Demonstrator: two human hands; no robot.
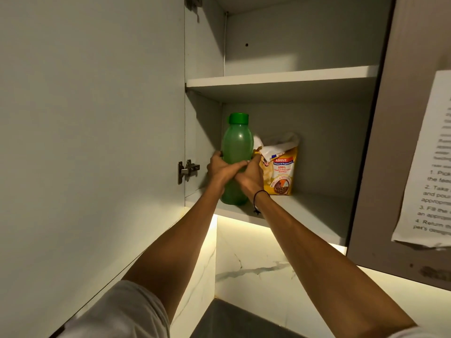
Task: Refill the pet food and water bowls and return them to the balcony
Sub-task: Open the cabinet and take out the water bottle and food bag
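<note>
Grey wall cabinet (288, 76), door (92, 118) swung wide to the left, seen from below through the head camera: a person reaches both bare arms up to its lower shelf (312, 211), above a lit strip and a marble-veined backsplash (256, 262). Left hand (220, 168) and right hand (250, 175) are both clasped around the middle of a green bottle (237, 145) with its green cap on, fingers overlapping at the front; its base appears to rest on the shelf edge, though the wrists partly hide it. Just beside the bottle, to its right and slightly further back, stands an opened yellow pet food bag (280, 170), its top folded over; the right hand's knuckles lie against or very near the bag, and which cannot be told. Neither food bowl nor water bowl is in view. A printed instruction sheet (429, 162) hangs on the neighbouring cabinet front at right. Judged from this, the step in hand is handling supplies at the cupboard, the bottle presumably serving the water bowl. Next, the bottle needs to be kept upright and steered clear of the bag so it is not toppled.
</note>
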